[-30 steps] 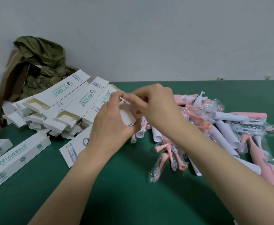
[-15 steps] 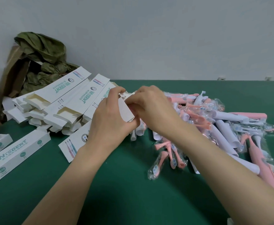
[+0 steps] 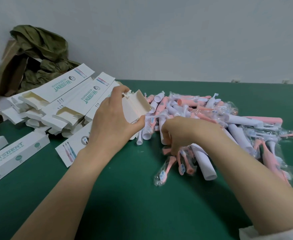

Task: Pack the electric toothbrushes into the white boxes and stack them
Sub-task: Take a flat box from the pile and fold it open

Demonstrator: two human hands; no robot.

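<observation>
Head view: my left hand (image 3: pixel 114 123) grips the box (image 3: pixel 137 106), its open end facing right. My right hand (image 3: pixel 185 134), just beside that end, curls round a toothbrush (image 3: pixel 164 139).

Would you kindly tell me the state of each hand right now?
Left hand: holding the open white box.
Right hand: fingers curled in the toothbrush pile; grip cannot be told.
</observation>
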